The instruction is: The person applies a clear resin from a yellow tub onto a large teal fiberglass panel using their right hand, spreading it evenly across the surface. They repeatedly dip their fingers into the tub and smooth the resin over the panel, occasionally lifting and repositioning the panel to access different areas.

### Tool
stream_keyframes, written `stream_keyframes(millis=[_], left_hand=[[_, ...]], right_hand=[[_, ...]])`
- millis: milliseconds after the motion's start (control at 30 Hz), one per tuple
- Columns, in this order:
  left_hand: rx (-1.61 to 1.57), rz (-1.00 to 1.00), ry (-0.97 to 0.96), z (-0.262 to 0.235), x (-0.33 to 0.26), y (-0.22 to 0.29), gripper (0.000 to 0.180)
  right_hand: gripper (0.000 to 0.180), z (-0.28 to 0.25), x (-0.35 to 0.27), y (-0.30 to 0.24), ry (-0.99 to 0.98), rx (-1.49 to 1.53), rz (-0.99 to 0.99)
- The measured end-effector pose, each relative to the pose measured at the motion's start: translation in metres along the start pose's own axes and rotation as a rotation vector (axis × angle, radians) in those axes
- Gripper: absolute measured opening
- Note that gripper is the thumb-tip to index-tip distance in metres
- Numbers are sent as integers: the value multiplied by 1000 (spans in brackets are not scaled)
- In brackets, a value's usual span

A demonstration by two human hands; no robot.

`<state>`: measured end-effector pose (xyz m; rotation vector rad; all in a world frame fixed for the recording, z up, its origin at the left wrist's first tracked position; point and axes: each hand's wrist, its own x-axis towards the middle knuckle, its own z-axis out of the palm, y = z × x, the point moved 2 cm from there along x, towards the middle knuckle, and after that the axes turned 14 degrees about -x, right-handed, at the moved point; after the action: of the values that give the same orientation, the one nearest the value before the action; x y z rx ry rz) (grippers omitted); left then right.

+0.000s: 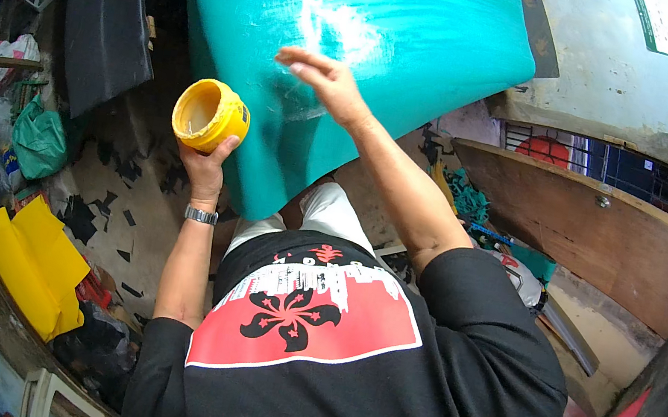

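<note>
1. On my feed, my left grip (207,162) is clamped around a round, wide-mouthed yellow container (230,122), its open mouth tilted into my view and showing pale contents.
2. The container is at the near left edge of a broad, smooth teal sheet (430,29).
3. My right grip (330,89) hangs over the teal sheet, fingers extended; I cannot tell whether they touch it or pinch anything.
4. A shiny white patch (351,36) shows on the sheet beyond those fingers.
5. Leftward, I see a curved black sheet (109,11), a crumpled green plastic bag (39,140) and a creased bright-yellow sheet (31,267).
</note>
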<state>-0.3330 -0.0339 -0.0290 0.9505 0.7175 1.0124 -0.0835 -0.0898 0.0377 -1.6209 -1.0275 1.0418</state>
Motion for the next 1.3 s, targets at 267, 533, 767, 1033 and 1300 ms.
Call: stream_keyframes(millis=[267, 533, 767, 1033, 1300], left_hand=[[79, -15, 0, 0, -1, 4, 82], [58, -41, 21, -2, -4, 1, 88], [-67, -67, 31, 3, -5, -2, 87], [-63, -129, 12, 3, 0, 2, 87], [50, -89, 1, -6, 0, -5, 94]], right_hand=[[48, -34, 74, -9, 181, -328, -69], [88, -21, 147, 20, 130, -1501, 74], [94, 3, 153, 28, 92, -1418, -50], [82, 19, 137, 15, -71, -1357, -236], [95, 34, 163, 14, 255, -1425, 77]])
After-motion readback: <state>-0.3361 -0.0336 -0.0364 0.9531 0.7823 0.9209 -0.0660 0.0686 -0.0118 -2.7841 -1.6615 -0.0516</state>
